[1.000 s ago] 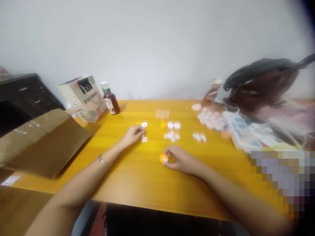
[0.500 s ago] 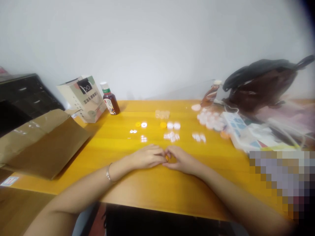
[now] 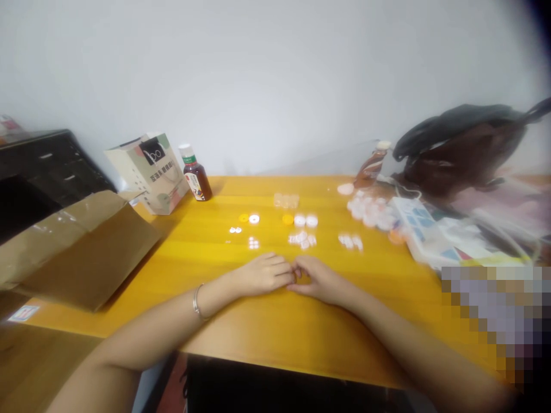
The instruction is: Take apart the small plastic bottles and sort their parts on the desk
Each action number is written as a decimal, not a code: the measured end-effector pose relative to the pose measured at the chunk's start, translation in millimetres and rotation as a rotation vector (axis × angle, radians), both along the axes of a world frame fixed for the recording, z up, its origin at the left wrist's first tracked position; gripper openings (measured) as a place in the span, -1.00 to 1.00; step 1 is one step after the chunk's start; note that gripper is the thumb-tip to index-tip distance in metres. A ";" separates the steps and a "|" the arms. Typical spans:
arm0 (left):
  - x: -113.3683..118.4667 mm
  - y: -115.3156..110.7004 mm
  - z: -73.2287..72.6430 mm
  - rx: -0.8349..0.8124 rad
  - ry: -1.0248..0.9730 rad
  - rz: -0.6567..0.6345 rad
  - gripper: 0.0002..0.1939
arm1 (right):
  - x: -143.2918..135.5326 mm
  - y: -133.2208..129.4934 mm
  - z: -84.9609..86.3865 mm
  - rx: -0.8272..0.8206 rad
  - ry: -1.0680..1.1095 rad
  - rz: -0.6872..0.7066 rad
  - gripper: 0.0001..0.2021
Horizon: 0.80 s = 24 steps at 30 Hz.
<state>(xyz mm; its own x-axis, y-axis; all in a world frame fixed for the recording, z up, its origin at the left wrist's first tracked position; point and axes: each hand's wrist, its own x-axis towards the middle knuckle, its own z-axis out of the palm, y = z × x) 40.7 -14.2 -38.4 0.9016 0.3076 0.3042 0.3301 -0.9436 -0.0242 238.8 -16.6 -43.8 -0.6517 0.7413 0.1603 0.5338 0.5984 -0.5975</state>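
Observation:
My left hand (image 3: 263, 275), with a bracelet on its wrist, is closed, its fingertips meeting those of my right hand (image 3: 319, 280) over the near middle of the table (image 3: 258, 338). The fingers of my right hand are bent inward in a pinch. Whatever both hands hold between them is hidden by the fingers. Just beyond lie small clear pieces (image 3: 302, 240), another little group of pieces (image 3: 253, 243) and two small white discs (image 3: 235, 230). Farther back sit a yellow ring (image 3: 243, 218), a white ring (image 3: 254, 219), a yellow cap (image 3: 288, 219) and two white caps (image 3: 306, 221).
To the left are a brown paper bag (image 3: 86, 252), a printed gift bag (image 3: 159, 172) and a dark bottle (image 3: 197, 178). A heap of white caps (image 3: 372, 209), a tilted bottle (image 3: 373, 163), a white box (image 3: 415, 223) and a dark bag (image 3: 465, 149) occupy the right.
The view has shifted slightly, so everything sits a little farther right. A small yellow-orange bit between my fingers showed earlier and is now hidden. Both hands remain together.

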 end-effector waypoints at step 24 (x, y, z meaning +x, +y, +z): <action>-26.7 17.3 4.8 -0.022 -0.015 0.087 -0.75 | 0.2 -3.8 6.7 -0.021 -0.013 -0.009 -0.83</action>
